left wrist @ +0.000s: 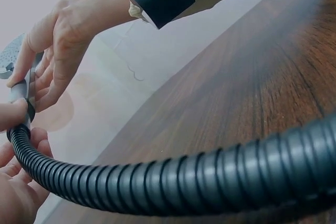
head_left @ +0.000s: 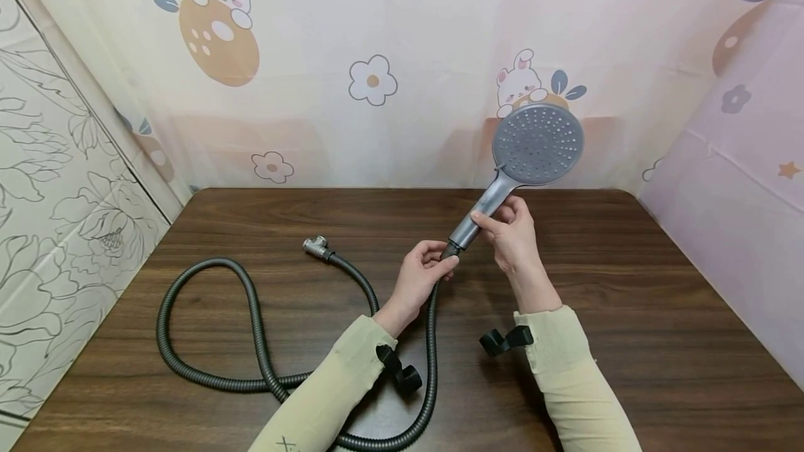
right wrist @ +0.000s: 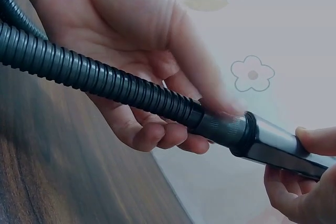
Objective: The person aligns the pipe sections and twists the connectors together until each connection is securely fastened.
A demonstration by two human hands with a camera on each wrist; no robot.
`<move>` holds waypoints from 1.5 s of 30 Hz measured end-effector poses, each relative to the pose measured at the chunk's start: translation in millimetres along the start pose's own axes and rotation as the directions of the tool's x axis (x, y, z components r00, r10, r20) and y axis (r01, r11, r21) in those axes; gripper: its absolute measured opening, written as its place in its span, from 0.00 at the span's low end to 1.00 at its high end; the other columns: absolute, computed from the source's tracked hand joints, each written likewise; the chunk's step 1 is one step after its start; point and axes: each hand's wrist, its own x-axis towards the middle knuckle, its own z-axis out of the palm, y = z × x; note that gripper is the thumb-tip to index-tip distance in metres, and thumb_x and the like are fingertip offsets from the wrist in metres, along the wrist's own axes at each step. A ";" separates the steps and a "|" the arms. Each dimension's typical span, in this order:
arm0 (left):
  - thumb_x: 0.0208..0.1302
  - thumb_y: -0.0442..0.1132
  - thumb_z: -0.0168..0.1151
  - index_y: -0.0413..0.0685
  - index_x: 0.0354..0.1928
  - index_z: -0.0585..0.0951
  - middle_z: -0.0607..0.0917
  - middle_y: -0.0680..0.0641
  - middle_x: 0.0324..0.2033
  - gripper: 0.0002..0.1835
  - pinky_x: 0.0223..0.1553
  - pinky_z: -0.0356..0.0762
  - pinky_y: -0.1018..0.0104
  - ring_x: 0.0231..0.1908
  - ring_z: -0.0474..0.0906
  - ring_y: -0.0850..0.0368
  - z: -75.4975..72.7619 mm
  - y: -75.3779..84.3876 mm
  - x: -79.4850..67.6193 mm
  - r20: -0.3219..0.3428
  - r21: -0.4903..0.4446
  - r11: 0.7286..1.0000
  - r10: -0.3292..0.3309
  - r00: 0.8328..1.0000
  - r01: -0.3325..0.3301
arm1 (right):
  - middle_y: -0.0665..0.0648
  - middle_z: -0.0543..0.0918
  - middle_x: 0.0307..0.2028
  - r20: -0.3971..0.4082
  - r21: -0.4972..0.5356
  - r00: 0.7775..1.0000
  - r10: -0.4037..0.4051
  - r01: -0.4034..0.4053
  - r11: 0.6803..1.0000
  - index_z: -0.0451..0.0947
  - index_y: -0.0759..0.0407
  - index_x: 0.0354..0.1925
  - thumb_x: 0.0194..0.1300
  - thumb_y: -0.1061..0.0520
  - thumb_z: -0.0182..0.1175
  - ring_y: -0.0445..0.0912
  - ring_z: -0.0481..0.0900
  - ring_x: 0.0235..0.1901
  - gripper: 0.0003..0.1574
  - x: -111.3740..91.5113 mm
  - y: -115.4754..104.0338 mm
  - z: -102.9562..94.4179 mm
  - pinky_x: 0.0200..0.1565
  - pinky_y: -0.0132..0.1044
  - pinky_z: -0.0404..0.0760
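Observation:
My right hand (head_left: 516, 237) grips the grey handle of a shower head (head_left: 538, 144), its round nozzle face tilted up toward the far right. Just below, my left hand (head_left: 419, 276) pinches the dark connector nut (right wrist: 223, 128) where a black ribbed hose (head_left: 430, 347) meets the handle. In the right wrist view the nut sits against the handle's end, with the left thumb on top and the fingers beneath. From there the hose drops to the table, runs under the left forearm and loops at the left. Its other end carries a metal angled fitting (head_left: 317, 247).
The dark wooden table (head_left: 603, 368) reaches back to a patterned curtain (head_left: 314, 33). A floral panel (head_left: 69, 229) stands at the left and a pinkish curtain (head_left: 741, 194) at the right. Black camera mounts (head_left: 505, 342) stick out from both wrists.

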 end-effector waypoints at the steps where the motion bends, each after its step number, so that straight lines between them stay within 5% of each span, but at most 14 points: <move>1: 0.59 0.32 0.60 0.35 0.49 0.72 0.79 0.48 0.30 0.16 0.37 0.79 0.62 0.27 0.76 0.62 -0.2 -0.4 0.3 -0.004 0.010 1.000 -0.001 1.000 0.001 | 0.50 0.74 0.37 0.001 0.003 1.000 0.000 0.000 1.000 0.60 0.54 0.47 0.54 0.73 0.58 0.38 0.78 0.35 0.27 -0.2 0.1 0.1 0.34 0.29 0.81; 11: 0.64 0.34 0.53 0.32 0.47 0.73 0.82 0.31 0.37 0.13 0.33 0.79 0.67 0.26 0.78 0.62 -2.7 -20.1 12.6 0.025 -0.047 0.999 0.012 1.000 -0.011 | 0.50 0.75 0.36 -0.006 0.022 1.000 -0.017 0.017 1.000 0.60 0.54 0.45 0.55 0.75 0.56 0.38 0.78 0.32 0.25 -0.2 1.0 2.0 0.33 0.30 0.81; 23: 0.71 0.41 0.44 0.36 0.45 0.73 0.82 0.39 0.33 0.15 0.35 0.80 0.66 0.28 0.78 0.60 -2.3 -25.1 12.8 0.072 -0.037 0.999 0.021 0.997 -0.019 | 0.49 0.75 0.36 -0.020 0.017 1.000 -0.007 0.007 1.000 0.60 0.55 0.46 0.55 0.74 0.57 0.37 0.78 0.32 0.26 -0.1 -0.5 3.6 0.31 0.28 0.80; 31: 0.67 0.38 0.51 0.33 0.48 0.74 0.78 0.30 0.40 0.15 0.39 0.79 0.63 0.29 0.76 0.61 -3.0 -18.4 10.7 0.036 -0.021 1.000 -0.005 0.999 0.006 | 0.49 0.75 0.35 -0.021 0.022 1.000 -0.001 0.001 1.000 0.60 0.54 0.45 0.55 0.75 0.57 0.37 0.78 0.31 0.26 0.0 0.4 2.2 0.32 0.29 0.80; 38: 0.59 0.32 0.59 0.35 0.49 0.71 0.78 0.49 0.30 0.16 0.40 0.79 0.61 0.28 0.76 0.62 0.2 -0.8 0.4 0.011 -0.001 1.000 -0.024 1.000 0.024 | 0.49 0.76 0.34 -0.022 0.024 1.000 -0.008 0.009 1.000 0.61 0.54 0.44 0.55 0.75 0.57 0.37 0.78 0.31 0.26 0.7 1.9 1.0 0.31 0.28 0.80; 45: 0.59 0.32 0.59 0.34 0.48 0.71 0.77 0.51 0.31 0.16 0.39 0.78 0.66 0.30 0.76 0.63 -0.1 0.5 -0.8 0.015 0.001 1.000 -0.020 1.000 0.020 | 0.50 0.76 0.35 -0.019 0.018 1.000 -0.004 0.005 1.000 0.61 0.53 0.44 0.55 0.75 0.56 0.38 0.78 0.32 0.25 1.1 1.7 -0.6 0.31 0.28 0.79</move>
